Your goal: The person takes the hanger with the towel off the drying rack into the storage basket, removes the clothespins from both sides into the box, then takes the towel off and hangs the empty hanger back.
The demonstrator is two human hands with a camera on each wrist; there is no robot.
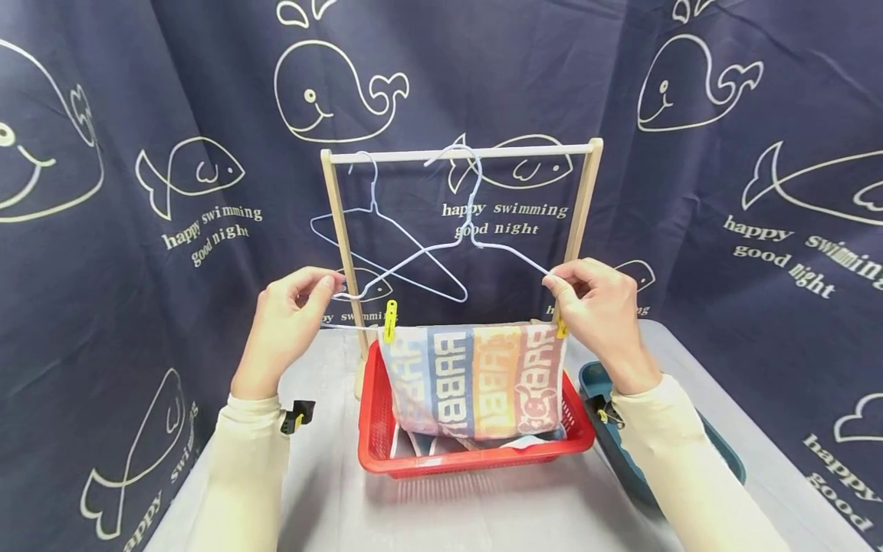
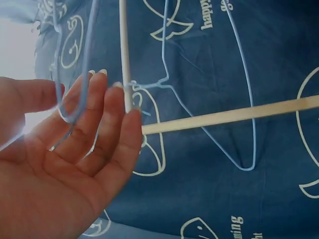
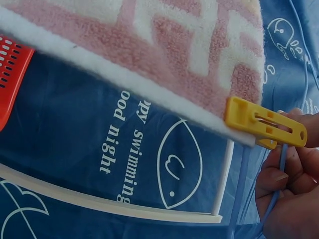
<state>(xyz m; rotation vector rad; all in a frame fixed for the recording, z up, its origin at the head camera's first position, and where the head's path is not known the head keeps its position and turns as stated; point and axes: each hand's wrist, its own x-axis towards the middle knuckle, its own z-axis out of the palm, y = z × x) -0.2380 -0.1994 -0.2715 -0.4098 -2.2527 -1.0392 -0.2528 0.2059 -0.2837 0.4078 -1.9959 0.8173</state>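
A light-blue wire hanger (image 1: 431, 249) is held between both hands, its hook overlapping the rack's rail in the head view. My left hand (image 1: 286, 322) has thumb and fingers around the hanger's left end (image 2: 70, 117). On the other side, my right hand (image 1: 600, 307) pinches the right end, close beside a yellow clothespin (image 3: 266, 122). A striped towel (image 1: 476, 379) with mirrored lettering hangs from the hanger's lower bar. Another yellow clothespin (image 1: 390, 320) clips its left top corner.
A wooden rack (image 1: 582, 207) with a white rail stands behind, carrying a second blue hanger (image 1: 407, 230) at its left. Below the towel sits a red basket (image 1: 476, 462) with more cloth inside. A teal tray (image 1: 717, 445) lies right, under the right forearm. Dark printed curtains surround the table.
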